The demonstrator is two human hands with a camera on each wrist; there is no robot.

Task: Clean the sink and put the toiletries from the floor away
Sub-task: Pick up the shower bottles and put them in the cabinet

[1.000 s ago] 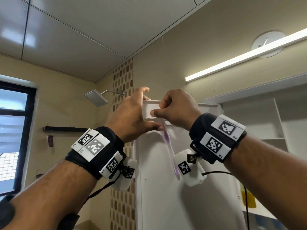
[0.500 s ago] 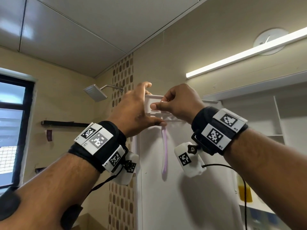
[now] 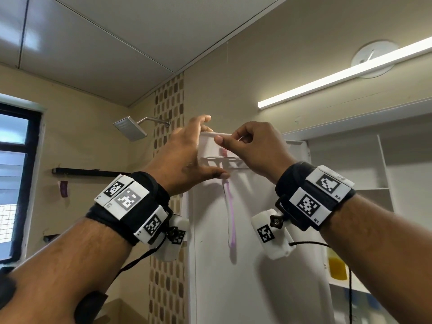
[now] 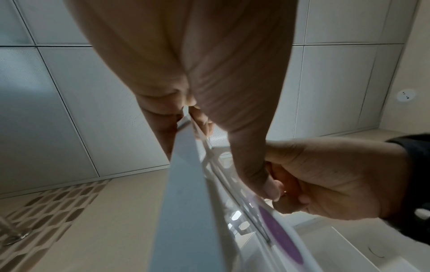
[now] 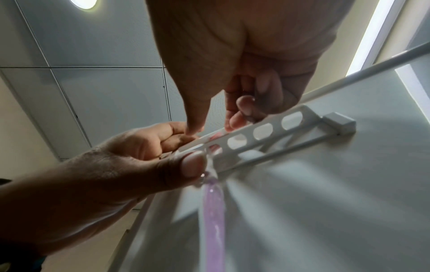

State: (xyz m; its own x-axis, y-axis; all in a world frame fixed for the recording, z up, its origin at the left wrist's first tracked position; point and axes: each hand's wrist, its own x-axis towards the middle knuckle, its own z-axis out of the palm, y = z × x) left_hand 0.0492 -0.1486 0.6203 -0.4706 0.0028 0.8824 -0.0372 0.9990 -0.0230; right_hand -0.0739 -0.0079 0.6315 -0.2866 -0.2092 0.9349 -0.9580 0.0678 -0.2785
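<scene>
1. The toothbrush (image 3: 230, 213) hangs upright in a slot of the white toothbrush holder (image 5: 263, 132), which is fixed high on the open cabinet door (image 3: 257, 265); its pink-and-clear handle dangles below the rack.
2. The left hand (image 3: 184, 160) reaches round the door's edge, fingers over the top and thumb pressed just under the rack beside the brush neck.
3. The right hand (image 3: 252, 148) is curled, thumb and forefinger pinching something thin at the top. It is probably the brush head or the door's rim, but the view is too blurred to tell which.
4. The brush looks light, stiff and smooth, likely slippery; the narrow neck seems the surest place to pinch.
</scene>
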